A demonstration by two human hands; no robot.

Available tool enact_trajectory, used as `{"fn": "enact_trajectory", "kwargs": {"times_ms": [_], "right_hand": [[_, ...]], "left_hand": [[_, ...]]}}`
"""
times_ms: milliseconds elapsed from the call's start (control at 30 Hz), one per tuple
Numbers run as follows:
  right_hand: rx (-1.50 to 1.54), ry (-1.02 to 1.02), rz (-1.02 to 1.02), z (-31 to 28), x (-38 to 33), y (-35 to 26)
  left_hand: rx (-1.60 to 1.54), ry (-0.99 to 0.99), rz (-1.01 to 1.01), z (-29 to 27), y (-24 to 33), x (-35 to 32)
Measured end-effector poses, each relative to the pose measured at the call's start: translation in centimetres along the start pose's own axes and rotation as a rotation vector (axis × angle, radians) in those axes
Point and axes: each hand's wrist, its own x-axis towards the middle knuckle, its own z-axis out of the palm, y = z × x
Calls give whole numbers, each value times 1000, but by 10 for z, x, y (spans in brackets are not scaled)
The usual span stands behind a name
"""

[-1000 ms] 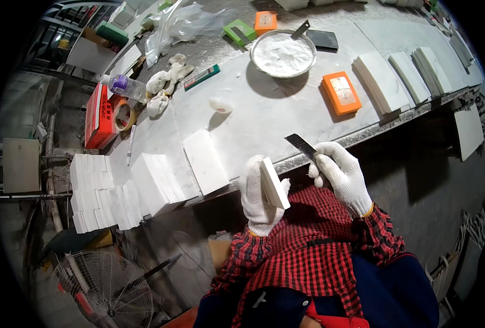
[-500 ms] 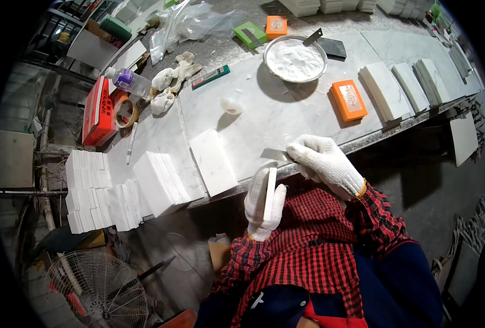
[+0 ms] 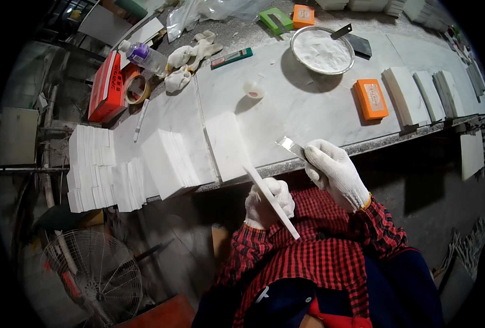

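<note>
In my gloved left hand (image 3: 260, 210) is a thin white marble tile (image 3: 278, 209), tilted with its narrow edge toward me, just off the table's front edge. My gloved right hand (image 3: 334, 174) grips a flat metal scraper blade (image 3: 291, 146), whose shiny end points left and stands clear of the tile. A white tile (image 3: 227, 147) lies on the table beyond my left hand. Farther back sits a metal bowl of white powder (image 3: 322, 52), with a second blade (image 3: 341, 31) resting on its rim.
Stacks of white tiles stand at the left (image 3: 92, 167) and the right (image 3: 405, 95). Orange box (image 3: 371, 99), small whitish cup (image 3: 253, 91), green-and-red case (image 3: 231, 58), spare gloves (image 3: 181, 57), bottle (image 3: 144, 56), tape roll (image 3: 137, 89) and red box (image 3: 106, 90) lie about. A fan (image 3: 95, 276) stands lower left.
The tile in my left hand has swung from nearly upright to a slant. The blade in my right hand has turned and moved away from the tile's top. The whole view has shifted slightly.
</note>
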Motion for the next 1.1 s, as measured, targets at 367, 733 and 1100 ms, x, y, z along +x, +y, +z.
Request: {"fn": "enact_trajectory", "kwargs": {"times_ms": [367,733,1100], "right_hand": [[-193,7,-79,19,17,-5],[-324,54,-231,15,21,11],[-399,40,-228,4,14,18]], "left_hand": [[-24,241,-78,-14,-12,-10],[156,468,-66,2,-20,-2],[210,580,-103,4,-21,0]]}}
